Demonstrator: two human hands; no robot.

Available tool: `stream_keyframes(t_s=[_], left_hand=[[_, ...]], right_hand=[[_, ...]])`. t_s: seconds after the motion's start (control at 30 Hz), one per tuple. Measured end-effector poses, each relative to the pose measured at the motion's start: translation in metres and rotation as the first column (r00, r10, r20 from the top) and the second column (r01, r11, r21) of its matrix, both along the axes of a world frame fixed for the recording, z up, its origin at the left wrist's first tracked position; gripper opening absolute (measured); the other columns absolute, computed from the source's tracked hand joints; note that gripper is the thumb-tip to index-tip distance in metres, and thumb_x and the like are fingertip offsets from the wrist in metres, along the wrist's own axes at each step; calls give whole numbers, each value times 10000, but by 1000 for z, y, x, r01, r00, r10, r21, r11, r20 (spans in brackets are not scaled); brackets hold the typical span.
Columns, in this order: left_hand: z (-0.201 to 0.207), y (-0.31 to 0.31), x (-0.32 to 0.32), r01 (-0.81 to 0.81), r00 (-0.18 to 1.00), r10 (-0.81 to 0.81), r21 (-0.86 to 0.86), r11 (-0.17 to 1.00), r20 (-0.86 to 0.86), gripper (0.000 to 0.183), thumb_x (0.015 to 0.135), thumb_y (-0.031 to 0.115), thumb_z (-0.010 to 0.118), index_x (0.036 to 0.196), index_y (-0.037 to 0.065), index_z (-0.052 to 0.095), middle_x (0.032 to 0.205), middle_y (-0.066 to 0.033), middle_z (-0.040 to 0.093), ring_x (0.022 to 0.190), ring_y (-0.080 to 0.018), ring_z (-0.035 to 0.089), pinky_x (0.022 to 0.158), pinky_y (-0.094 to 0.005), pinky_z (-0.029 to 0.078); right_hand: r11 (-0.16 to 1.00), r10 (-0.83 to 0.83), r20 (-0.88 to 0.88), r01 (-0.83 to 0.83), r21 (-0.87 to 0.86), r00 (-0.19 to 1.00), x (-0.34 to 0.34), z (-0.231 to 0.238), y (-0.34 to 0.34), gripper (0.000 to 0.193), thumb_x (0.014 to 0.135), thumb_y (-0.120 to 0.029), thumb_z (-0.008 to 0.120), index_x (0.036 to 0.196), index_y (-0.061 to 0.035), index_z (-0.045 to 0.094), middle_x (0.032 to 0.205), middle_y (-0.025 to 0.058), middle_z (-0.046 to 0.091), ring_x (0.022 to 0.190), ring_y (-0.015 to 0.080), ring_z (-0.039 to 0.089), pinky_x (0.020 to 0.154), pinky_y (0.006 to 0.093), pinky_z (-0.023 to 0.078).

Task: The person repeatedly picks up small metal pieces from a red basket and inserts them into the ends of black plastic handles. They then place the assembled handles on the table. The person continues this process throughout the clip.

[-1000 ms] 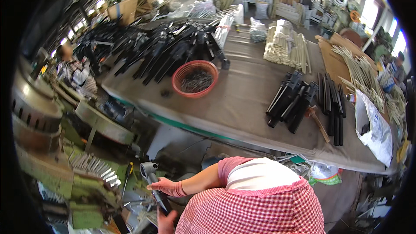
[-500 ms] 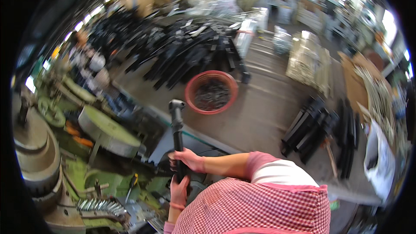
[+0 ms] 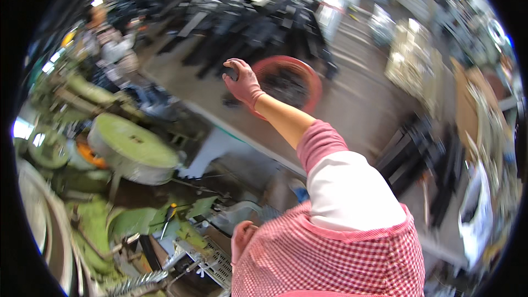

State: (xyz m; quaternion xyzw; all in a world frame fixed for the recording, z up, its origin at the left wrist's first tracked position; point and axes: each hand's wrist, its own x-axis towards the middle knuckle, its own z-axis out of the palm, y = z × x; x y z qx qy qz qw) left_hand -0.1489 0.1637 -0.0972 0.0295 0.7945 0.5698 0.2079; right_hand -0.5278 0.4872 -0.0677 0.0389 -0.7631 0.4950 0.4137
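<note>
My right hand (image 3: pixel 245 84) reaches out over the worktable, beside the left rim of a red plastic basket (image 3: pixel 316 85). Its thumb and fingers are bent into a wide curve, apart, and I see nothing held between them. Dark small parts (image 3: pixel 286 85) fill the basket, blurred by motion. Beyond the hand lies a large heap of black bars (image 3: pixel 247 33). My left hand (image 3: pixel 241 237) is low, close against the checked apron. Its fingers are bent and partly hidden, so whether they hold anything does not show.
A green machine with a round disc (image 3: pixel 132 146) stands at left, near a yellow-and-black screwdriver (image 3: pixel 169 214). Shiny metal pins (image 3: pixel 140 283) lie below. More black bars (image 3: pixel 410 151) and a white sack (image 3: pixel 476 214) are at right. Another person (image 3: pixel 113 49) is at far left.
Both hands held a black bar with a metal end; it is no longer in them. My right hand has moved out toward the basket and heap. The whole view has shifted.
</note>
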Motion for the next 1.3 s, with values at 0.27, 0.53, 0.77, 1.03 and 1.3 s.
stream_keyframes(t_s=[0.27,0.53,0.77,1.03,1.3], left_hand=[[37,26,-30,-10,935,42,-93,996,353,245,1006,152,552,1211,19,542,1018,-82,648,924,-163,616,850,-290,489],[37,62,-76,184,968,-177,-24,983,179,272,906,139,664,1138,5,618,1002,-66,662,909,-125,617,827,-280,502],[48,143,-164,102,978,-182,530,842,101,273,981,102,586,1234,4,569,1060,-66,625,913,-135,586,800,-257,472],[45,67,-249,-608,788,300,601,518,538,346,939,302,633,1181,79,527,986,-119,645,799,-233,637,756,-422,574],[9,-21,-130,-781,624,172,598,181,762,401,922,238,593,1292,98,523,980,-149,626,866,-289,659,916,-599,509]], right_hand=[[-33,-779,387,649,760,-493,374,-107,252,634,726,-354,744,1184,-12,469,1222,154,522,1201,304,492,1006,415,412],[68,-553,832,998,-10,46,434,-124,278,635,690,-234,765,1114,134,469,1099,285,644,1045,382,647,912,397,514],[784,-52,555,378,-492,830,327,-93,80,445,809,29,625,1184,-82,411,879,0,454,735,120,476,613,292,454],[426,816,223,-294,-856,534,170,-62,-81,278,926,-223,702,1101,-33,601,950,-19,585,867,59,503,745,230,444],[925,-366,890,214,315,272,-60,-194,-78,473,869,-465,656,1219,-196,486,1027,98,634,970,291,647,769,461,515]])
